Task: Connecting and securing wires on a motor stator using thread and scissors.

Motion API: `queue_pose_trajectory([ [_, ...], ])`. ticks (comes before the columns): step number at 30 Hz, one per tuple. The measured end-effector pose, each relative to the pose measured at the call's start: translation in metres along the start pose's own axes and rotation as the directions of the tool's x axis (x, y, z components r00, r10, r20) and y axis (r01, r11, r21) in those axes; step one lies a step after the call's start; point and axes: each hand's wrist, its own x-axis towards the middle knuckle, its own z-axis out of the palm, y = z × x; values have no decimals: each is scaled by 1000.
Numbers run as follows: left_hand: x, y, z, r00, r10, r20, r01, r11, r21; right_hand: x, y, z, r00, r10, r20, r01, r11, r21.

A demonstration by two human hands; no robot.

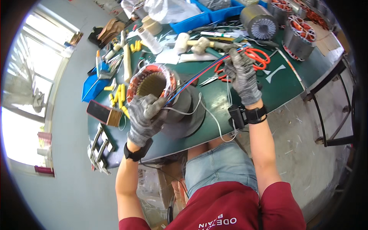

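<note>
A motor stator (151, 69) with orange copper windings and white lacing lies tilted on a grey round base (193, 119). Red, blue and black lead wires (199, 76) run taut from its rim up to the right. My left hand (145, 117), in a grey glove, is closed around their lower end, against the windings. Gripping the far end, my gloved right hand (241, 76) is up by the red-handled scissors (257, 56). White cord (212, 115) passes from my left hand across the base and hangs over the table edge.
Mallets (182, 43), a white thread cone (149, 41) and blue bins (191, 23) crowd the back. More stators (260, 25) stand at the far right. Yellow sleeves (121, 96), a phone (98, 110) and a metal frame (100, 147) lie left. A black metal stand (326, 130) is right.
</note>
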Motion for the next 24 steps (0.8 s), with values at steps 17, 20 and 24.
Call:
queue_pose_trajectory([
  [17,-7,-1,10,981,-176,-79,156,965,-210,-58,51,75,864,-81,496,249,926,-282],
  [20,-7,-3,10,987,-121,-102,102,979,-177,-58,57,77,849,-182,497,411,819,-401],
  [24,-10,-5,12,989,-127,-81,114,982,-150,-63,61,77,895,-105,433,252,921,-297],
])
